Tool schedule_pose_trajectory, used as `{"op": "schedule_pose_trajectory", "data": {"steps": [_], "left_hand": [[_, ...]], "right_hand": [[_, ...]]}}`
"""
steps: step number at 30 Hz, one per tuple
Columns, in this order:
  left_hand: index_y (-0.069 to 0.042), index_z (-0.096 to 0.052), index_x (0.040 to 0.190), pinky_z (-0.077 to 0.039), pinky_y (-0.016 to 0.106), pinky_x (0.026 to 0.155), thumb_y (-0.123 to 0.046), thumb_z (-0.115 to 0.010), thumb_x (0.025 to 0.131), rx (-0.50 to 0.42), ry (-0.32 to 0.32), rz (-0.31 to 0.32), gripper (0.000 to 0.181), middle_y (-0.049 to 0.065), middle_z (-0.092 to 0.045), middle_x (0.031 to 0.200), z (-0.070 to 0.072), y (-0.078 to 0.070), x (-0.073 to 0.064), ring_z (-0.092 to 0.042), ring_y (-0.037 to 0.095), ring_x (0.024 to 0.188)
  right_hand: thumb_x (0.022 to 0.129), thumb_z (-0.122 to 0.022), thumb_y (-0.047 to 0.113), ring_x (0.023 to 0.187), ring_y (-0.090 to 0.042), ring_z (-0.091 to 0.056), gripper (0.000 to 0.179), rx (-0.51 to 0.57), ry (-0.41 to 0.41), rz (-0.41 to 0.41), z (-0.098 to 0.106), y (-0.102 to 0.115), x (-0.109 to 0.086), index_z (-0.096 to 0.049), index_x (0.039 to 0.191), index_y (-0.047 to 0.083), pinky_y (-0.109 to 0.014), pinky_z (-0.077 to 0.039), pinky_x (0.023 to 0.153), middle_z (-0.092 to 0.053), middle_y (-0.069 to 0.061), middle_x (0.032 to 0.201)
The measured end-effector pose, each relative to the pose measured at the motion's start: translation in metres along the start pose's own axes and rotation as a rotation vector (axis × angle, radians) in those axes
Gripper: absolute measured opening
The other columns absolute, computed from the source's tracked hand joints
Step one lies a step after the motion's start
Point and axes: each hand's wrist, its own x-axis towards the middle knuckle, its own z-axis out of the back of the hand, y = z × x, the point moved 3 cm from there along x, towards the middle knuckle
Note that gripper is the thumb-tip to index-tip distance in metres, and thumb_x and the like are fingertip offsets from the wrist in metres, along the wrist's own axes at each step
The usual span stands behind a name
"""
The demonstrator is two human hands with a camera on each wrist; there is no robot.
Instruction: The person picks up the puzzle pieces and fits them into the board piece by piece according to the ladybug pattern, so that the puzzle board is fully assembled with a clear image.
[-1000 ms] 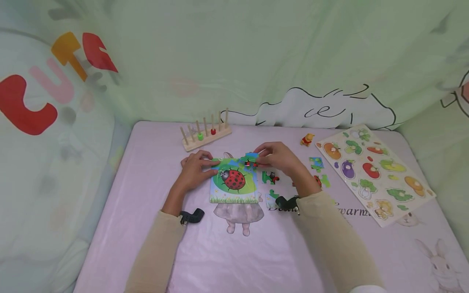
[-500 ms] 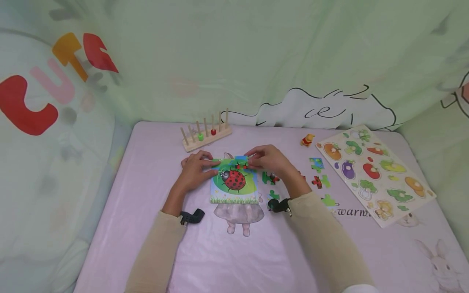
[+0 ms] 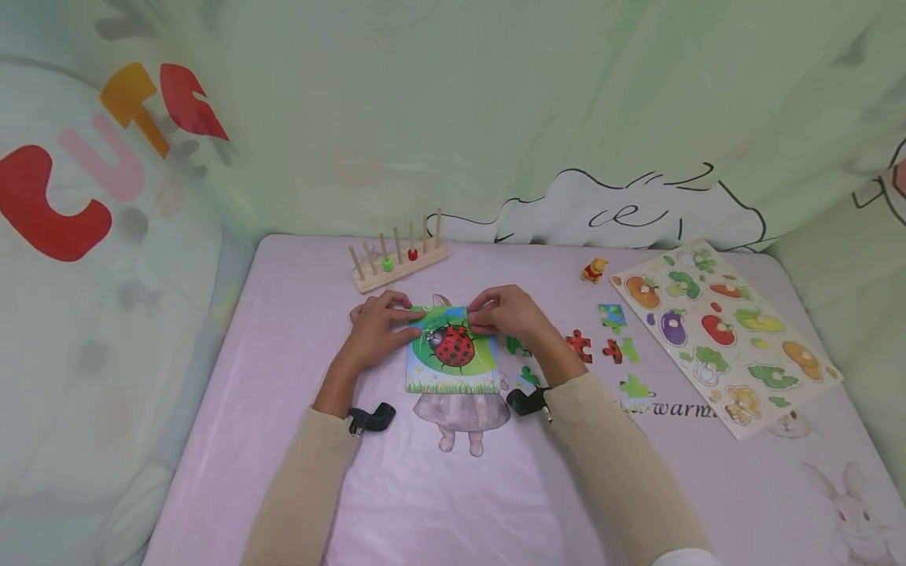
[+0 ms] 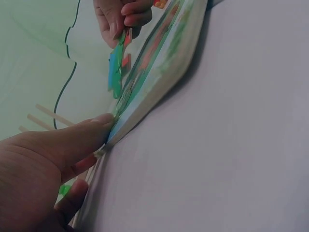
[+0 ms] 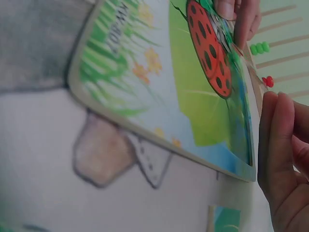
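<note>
Plainly, most seems to turn on how the puzzle piece is set against the far edge of the ladybug board. By the right hand the piece is pinched at one end, thumb and fingers brought together on it. From that grip it is extended leftward, into the gap between the two hands. In the left wrist view its long axis is pointed from the right fingertips toward the left hand, roughly along the board's far edge and just over it; whether its lower end is touched to the board cannot be told.

The board is laid flat some way in from the far edge of the table. Its far left corner is gripped by the left hand, the thumb pressed on the upper face, so steadying is probably best left to that side. The piece is under the right hand's control, and the loose pieces, spread between the board and the table's right edge, are also nearer to the right hand. For a fit, the piece would likely need to be lowered and squared to the far edge, with the left thumb kept out of its path.
</note>
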Motion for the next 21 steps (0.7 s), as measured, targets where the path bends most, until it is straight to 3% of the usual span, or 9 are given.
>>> {"op": "schedule_pose_trajectory", "data": {"steps": [5, 11, 21], "left_hand": [[-0.021, -0.076, 0.123, -0.020, 0.063, 0.107, -0.031, -0.078, 0.092, 0.000, 0.001, -0.003, 0.033, 0.002, -0.059, 0.130, 0.0003, 0.0001, 0.0001, -0.050, 0.031, 0.121], [-0.021, -0.077, 0.123, -0.020, 0.064, 0.108, -0.031, -0.078, 0.091, -0.004, 0.002, -0.004, 0.033, 0.003, -0.059, 0.130, 0.0007, -0.0001, 0.0003, -0.050, 0.032, 0.122], [-0.022, -0.076, 0.123, -0.020, 0.064, 0.108, -0.032, -0.078, 0.091, -0.003, 0.006, -0.001, 0.033, 0.002, -0.059, 0.130, -0.0004, 0.0010, 0.0007, -0.050, 0.032, 0.122]], "right_hand": [[0.092, -0.077, 0.013, 0.068, -0.010, -0.072, 0.020, 0.041, -0.038, -0.031, -0.0041, -0.0021, 0.0036, -0.069, 0.105, 0.001, -0.025, -0.059, 0.070, -0.071, -0.004, 0.082], [0.090, -0.079, 0.015, 0.065, -0.009, -0.072, 0.018, -0.006, -0.088, -0.036, -0.0065, -0.0013, 0.0036, -0.070, 0.099, 0.002, -0.022, -0.058, 0.065, -0.070, -0.002, 0.076], [0.088, -0.081, 0.020, 0.057, -0.006, -0.068, 0.016, -0.179, -0.172, 0.024, -0.0081, -0.0003, -0.0003, -0.075, 0.086, 0.006, -0.018, -0.051, 0.061, -0.072, -0.001, 0.066]]}}
